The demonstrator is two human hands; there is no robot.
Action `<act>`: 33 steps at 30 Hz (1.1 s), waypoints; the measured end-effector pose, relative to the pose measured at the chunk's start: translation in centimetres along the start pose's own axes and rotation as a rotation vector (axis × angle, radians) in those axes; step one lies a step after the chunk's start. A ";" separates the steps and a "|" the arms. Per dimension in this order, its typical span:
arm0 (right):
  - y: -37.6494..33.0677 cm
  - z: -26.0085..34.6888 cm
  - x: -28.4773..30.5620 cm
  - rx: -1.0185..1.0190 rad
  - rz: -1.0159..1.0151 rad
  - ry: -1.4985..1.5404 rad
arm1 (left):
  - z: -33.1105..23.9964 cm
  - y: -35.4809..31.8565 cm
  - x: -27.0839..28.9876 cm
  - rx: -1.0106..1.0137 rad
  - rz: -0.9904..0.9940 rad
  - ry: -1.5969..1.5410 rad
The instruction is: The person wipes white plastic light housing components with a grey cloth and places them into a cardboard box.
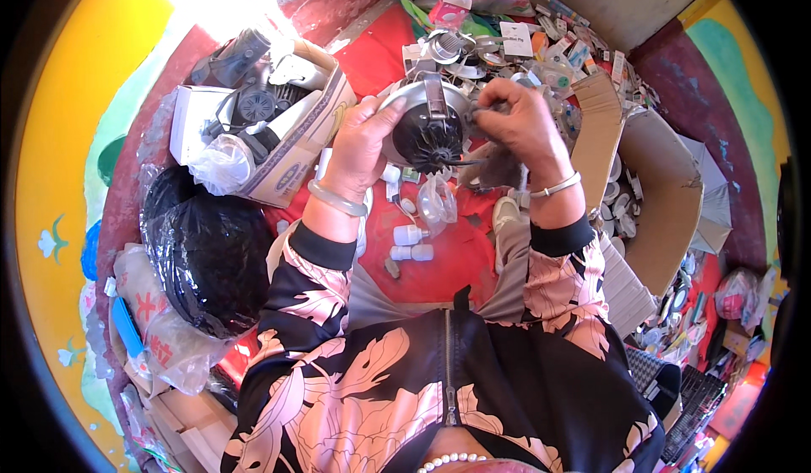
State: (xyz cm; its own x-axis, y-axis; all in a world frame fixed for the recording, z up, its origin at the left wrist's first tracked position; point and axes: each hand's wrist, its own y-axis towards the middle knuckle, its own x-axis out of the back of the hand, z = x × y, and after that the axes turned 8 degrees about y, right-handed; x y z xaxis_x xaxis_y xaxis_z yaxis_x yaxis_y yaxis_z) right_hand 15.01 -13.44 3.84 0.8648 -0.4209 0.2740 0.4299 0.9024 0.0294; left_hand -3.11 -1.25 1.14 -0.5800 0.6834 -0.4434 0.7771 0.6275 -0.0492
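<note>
**Lamp housing held in mid-air, thin wires pinched at its side**

The round silver metal lamp housing with black finned core [427, 127] sits between both hands, raised above the red cloth-covered work surface [439, 262]; everything else is placed from it. The left hand [359, 148] cups its left rim, fingers curled round the edge and thumb on top. The right hand [519, 122] is on its right side, thumb and fingertips pressed together on what looks like a thin dark wire coming off the core; the exact thing pinched is too small to tell.

The housing is squat, so its axis runs through the middle of the disc. The finned black back faces up toward the camera and a little toward the person, and the open face points away and down. A silver metal spring clip [435, 97] stands at its far rim.

Risks, as a judgement: the grip is one-handed on a smooth rim, so a tug on the wire could twist the housing loose and drop it onto the small white plastic connectors [410, 243] just below it. A hard pull could also snap the thin wire. The open cardboard box of black lamp parts [279, 127], left of the housing, is near enough for an elbow to knock.
</note>
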 end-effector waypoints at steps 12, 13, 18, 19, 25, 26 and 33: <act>-1.0 1.0 -2.9 0.183 -0.105 -0.016 | 0.4 0.5 -0.7 -0.200 -0.058 0.393; -0.8 0.7 -2.7 0.212 -0.070 -0.052 | 0.7 0.5 -0.5 -0.277 -0.057 0.566; -0.8 0.5 -2.1 0.481 0.046 -0.344 | 0.5 0.7 -0.3 -0.373 -0.060 0.949; -0.8 0.4 -2.2 0.571 0.063 -0.416 | 0.6 1.0 0.2 -0.337 -0.040 0.966; -0.9 0.4 -3.0 0.694 0.106 -0.442 | 1.1 1.1 0.8 -0.118 0.008 0.794; -0.8 0.4 -3.0 0.694 0.088 -0.428 | 1.2 1.2 1.0 -0.085 0.021 0.762; -1.1 0.7 -1.9 0.511 0.107 -0.364 | 1.8 1.4 1.2 -0.164 0.025 0.587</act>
State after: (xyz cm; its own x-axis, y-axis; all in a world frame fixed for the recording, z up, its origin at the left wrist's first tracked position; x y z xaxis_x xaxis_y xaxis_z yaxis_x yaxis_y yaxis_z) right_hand 12.73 -13.56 3.97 0.7139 -0.3486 0.6073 0.0903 0.9059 0.4138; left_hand -2.33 -0.21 -1.05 -0.6359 0.7612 0.1272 0.7717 0.6256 0.1141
